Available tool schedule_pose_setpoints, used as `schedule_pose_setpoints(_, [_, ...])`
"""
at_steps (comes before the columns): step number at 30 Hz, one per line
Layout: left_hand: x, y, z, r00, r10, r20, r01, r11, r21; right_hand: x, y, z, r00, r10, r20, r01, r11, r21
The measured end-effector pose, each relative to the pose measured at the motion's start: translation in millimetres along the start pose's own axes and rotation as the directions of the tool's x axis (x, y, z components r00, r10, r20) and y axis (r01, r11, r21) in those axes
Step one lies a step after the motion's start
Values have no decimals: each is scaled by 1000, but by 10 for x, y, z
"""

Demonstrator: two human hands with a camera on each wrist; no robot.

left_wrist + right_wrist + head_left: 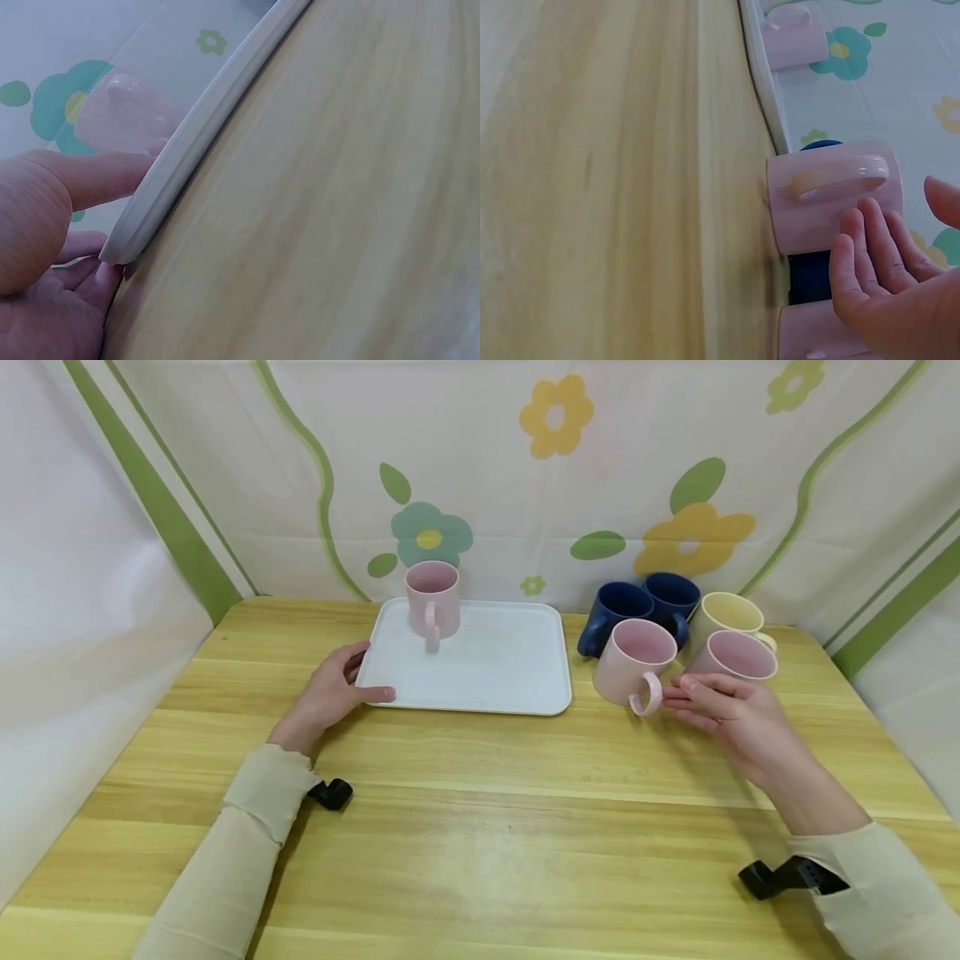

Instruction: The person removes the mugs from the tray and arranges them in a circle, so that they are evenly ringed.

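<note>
My left hand (327,691) grips the near left corner of a white tray (495,672). In the left wrist view its thumb (105,176) lies over the rim and other fingers are at the underside. One pink mug (438,610) stands on the tray's far left part, handle to the front. To the right of the tray, my right hand (738,718) is beside the handle of a second pink mug (626,672). Its fingers (885,255) are extended close to that handle and the thumb stands apart from them; whether they touch the mug I cannot tell.
Behind the second pink mug stand two dark blue mugs (618,602). A yellow mug (723,614) and a third pink mug (738,656) are to its right, the latter partly hidden by my right hand. A flowered cloth (487,485) hangs behind the wooden table (480,827).
</note>
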State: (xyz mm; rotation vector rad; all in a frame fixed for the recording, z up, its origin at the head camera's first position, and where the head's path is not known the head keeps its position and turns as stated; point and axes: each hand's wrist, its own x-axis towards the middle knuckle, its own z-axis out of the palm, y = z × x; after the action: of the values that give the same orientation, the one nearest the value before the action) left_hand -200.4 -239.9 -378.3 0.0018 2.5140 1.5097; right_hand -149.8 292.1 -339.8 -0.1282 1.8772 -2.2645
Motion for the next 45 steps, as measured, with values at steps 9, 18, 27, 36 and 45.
schedule_pose_setpoints(9, [41, 39, 48, 1000, 3, 19, -3, 1000, 0, -69, -135, 21, 992, -127, -17, 128, 987, 97])
schedule_pose_setpoints(18, [49, 71, 63, 1000, 7, 17, -7, 1000, 8, 4, -267, 254, 982, -160, 97, 155, 986, 53])
schedule_pose_setpoints(27, [64, 55, 66, 1000, -4, 15, 4, 1000, 14, 298, -276, 782, 993, -86, 85, 94, 991, -99])
schedule_pose_setpoints(36, [44, 50, 27, 1000, -4, 3, 4, 1000, 10, 615, -243, 1159, 992, -1, 124, 40, 948, -316])
schedule_pose_setpoints(45, [-1, 22, -2, 1000, -19, -4, 19, 1000, 22, 923, -98, 1502, 987, 59, 151, -11, 954, -300])
